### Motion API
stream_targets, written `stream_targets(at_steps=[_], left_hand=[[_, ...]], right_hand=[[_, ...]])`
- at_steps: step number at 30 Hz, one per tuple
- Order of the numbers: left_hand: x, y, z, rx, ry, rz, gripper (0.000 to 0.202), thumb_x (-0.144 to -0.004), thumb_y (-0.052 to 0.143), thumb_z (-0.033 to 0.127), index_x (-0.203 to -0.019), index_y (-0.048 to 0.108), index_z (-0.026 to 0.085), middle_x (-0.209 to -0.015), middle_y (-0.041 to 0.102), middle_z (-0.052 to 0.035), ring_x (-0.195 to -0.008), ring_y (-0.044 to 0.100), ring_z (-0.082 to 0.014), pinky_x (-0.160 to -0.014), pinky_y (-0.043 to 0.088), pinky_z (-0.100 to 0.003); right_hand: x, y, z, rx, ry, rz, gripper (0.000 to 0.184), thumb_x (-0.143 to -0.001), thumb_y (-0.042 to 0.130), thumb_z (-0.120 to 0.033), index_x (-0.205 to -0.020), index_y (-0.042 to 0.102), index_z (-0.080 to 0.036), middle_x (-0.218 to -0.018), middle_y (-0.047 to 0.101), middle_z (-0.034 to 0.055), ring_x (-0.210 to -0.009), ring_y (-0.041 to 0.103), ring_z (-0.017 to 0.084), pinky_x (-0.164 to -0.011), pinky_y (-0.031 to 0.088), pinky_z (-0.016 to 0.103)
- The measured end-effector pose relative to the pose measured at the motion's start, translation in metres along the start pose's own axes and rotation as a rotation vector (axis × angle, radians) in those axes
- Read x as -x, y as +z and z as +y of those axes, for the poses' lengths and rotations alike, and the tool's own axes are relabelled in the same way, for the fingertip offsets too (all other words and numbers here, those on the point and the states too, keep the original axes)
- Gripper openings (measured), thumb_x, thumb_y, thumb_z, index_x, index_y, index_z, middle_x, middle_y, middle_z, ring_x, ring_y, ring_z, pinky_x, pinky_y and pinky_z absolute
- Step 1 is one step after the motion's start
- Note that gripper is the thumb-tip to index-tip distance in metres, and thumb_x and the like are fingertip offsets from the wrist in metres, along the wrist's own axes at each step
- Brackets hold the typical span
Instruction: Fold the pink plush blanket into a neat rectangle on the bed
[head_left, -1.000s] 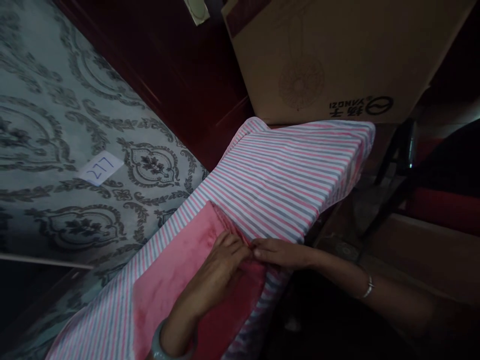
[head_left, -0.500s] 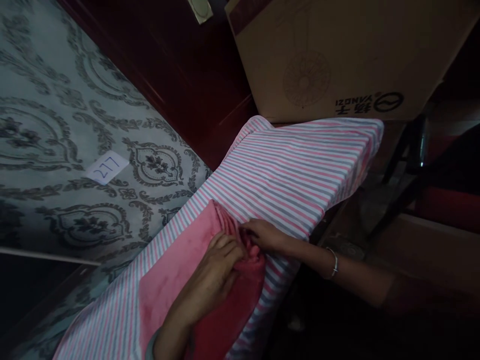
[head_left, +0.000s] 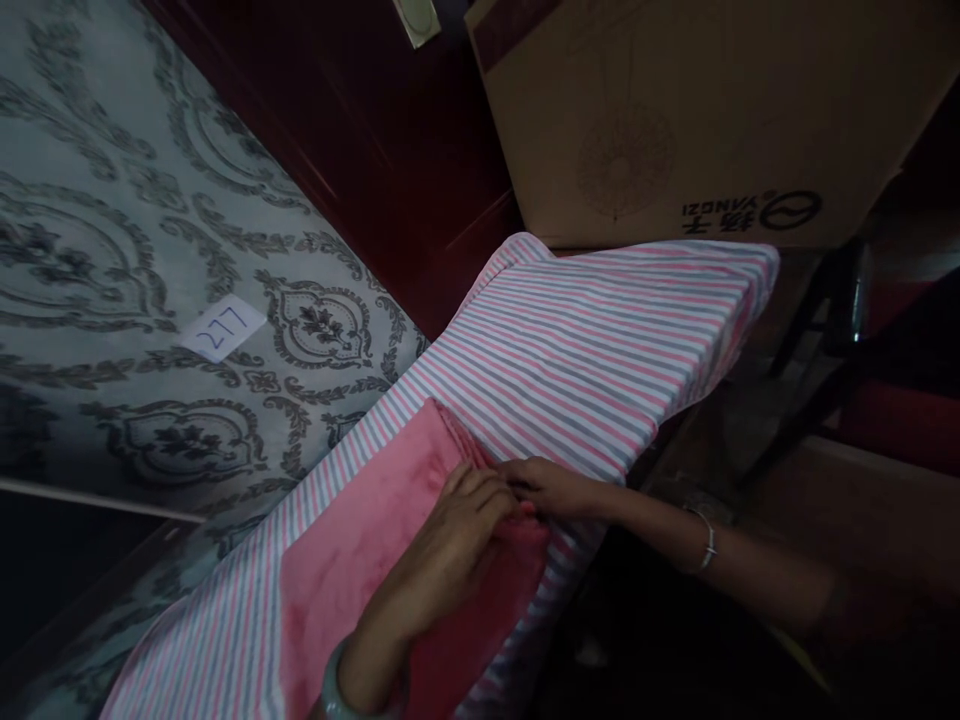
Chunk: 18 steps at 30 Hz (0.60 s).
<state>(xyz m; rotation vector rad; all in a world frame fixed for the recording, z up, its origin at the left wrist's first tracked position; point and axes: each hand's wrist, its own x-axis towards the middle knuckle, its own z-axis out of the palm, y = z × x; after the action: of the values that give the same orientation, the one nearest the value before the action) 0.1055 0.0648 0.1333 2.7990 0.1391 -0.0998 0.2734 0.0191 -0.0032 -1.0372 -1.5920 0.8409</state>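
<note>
A folded pink cloth (head_left: 360,540) with a soft nap lies on a long surface covered by a white, pink and grey striped cover (head_left: 577,330). My left hand (head_left: 469,510) rests over the cloth's gathered layers, fingers bent and gripping its right part. From the right, my right hand (head_left: 555,487) pinches the same bunched edge, just beside the left fingertips. The ends of the right fingers are hidden in the folds. A pale bangle (head_left: 337,685) circles the left wrist, and a thin silver bracelet (head_left: 706,540) the right.
Patterned grey wallpaper (head_left: 172,440) with a paper marked 277 (head_left: 223,328) borders the left side. Behind the striped surface stand a dark red door (head_left: 375,130) and a large cardboard box (head_left: 720,110). Dark furniture legs (head_left: 817,300) are at right.
Both hands have moved slightly right and down, drawing the bunched edge of the pink cloth with them. The layers look flatter, and the view has shifted a little.
</note>
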Motion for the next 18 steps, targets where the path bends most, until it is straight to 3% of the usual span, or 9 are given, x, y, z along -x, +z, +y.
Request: stream_targets(at_steps=[3,6,11,15,18], left_hand=[[0.008,0.004,-0.009,-0.047,-0.006,0.042,0.044,-0.093,0.057,0.022,-0.134,0.045,0.027,-0.149,0.044,-0.0082,-0.142,0.033,-0.0244,-0.121,0.017,-0.054],[0.018,0.008,-0.021,-0.059,-0.082,0.116,0.052,-0.096,0.053,0.033,-0.145,0.034,0.029,-0.158,0.031,-0.0089,-0.147,0.024,-0.0242,-0.12,0.023,-0.052],[0.025,0.017,-0.03,-0.07,-0.202,0.229,0.044,-0.097,0.051,0.034,-0.139,0.042,0.024,-0.154,0.033,-0.0122,-0.144,0.029,-0.0266,-0.116,0.03,-0.051],[0.024,0.026,-0.029,-0.039,-0.293,0.37,0.046,-0.093,0.057,0.035,-0.135,0.044,0.021,-0.14,0.042,-0.0144,-0.134,0.04,-0.0284,-0.112,0.036,-0.052],[0.025,0.037,-0.031,0.065,-0.295,0.42,0.047,-0.093,0.056,0.035,-0.136,0.041,0.022,-0.132,0.047,-0.0121,-0.128,0.045,-0.0263,-0.109,0.039,-0.05]], right_hand=[[0.014,-0.003,-0.005,-0.063,0.061,-0.001,0.028,-0.094,0.044,-0.034,-0.081,0.062,-0.018,-0.074,0.062,0.0007,-0.068,0.058,0.015,-0.066,0.046,0.027],[0.026,-0.005,-0.016,0.024,0.04,0.002,0.039,-0.097,0.038,-0.04,-0.071,0.057,-0.019,-0.063,0.052,-0.0016,-0.061,0.051,0.014,-0.061,0.043,0.027],[0.037,-0.006,-0.036,0.181,-0.06,0.04,0.039,-0.099,0.038,-0.041,-0.087,0.066,-0.017,-0.092,0.063,0.0086,-0.086,0.059,0.02,-0.081,0.047,0.034],[0.041,-0.002,-0.038,0.1,-0.014,0.122,0.04,-0.095,0.049,-0.052,-0.094,0.069,-0.017,-0.09,0.063,0.0072,-0.084,0.06,0.019,-0.077,0.048,0.032],[0.046,0.003,-0.033,-0.032,0.067,0.177,0.05,-0.082,0.065,-0.061,-0.104,0.067,-0.017,-0.096,0.067,0.0075,-0.09,0.063,0.022,-0.081,0.05,0.034]])
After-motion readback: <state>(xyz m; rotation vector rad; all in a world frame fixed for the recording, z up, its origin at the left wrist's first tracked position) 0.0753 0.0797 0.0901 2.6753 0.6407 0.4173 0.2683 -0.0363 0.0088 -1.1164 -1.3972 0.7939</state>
